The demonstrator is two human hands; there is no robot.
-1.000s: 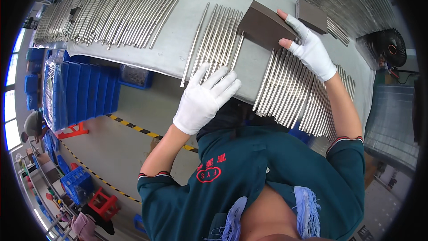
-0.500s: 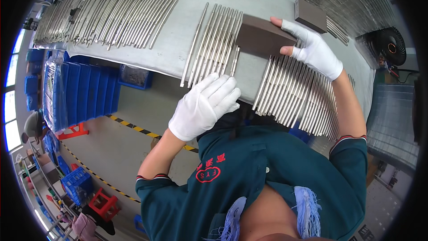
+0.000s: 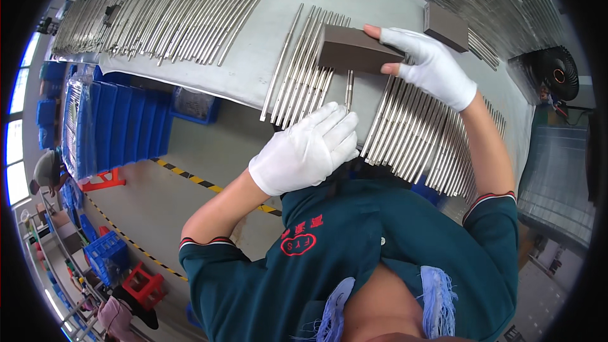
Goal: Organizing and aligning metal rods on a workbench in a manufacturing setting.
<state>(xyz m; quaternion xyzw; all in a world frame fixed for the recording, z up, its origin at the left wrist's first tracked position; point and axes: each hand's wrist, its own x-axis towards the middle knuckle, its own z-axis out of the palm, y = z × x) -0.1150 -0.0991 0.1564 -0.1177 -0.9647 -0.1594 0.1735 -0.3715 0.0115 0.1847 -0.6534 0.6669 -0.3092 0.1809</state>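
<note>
My right hand (image 3: 432, 66), in a white glove with bare thumb and fingertip, grips one end of a dark brown rectangular block (image 3: 354, 49). The block lies across the upper parts of several metal rods and hides them. In its white glove my left hand (image 3: 310, 149) lies palm down at the table's near edge, fingers stretched and close together. Its fingertips cover the near end of a single metal rod (image 3: 349, 90), whose far end passes under the block. To its left is a row of slim silver rods (image 3: 297, 82); a denser row of rods (image 3: 418, 126) lies to the right.
Many more rods (image 3: 171, 16) cover the table's far left. A second brown block (image 3: 446, 27) sits at the back right, near wrapped rod stacks (image 3: 494, 0) and a black fan (image 3: 557, 75). Blue crates (image 3: 123, 117) stand on the floor at left.
The block has moved left over the left-hand row of rods, with my right hand on it. My left hand has shifted slightly right, and the single rod beneath its fingertips has shifted too.
</note>
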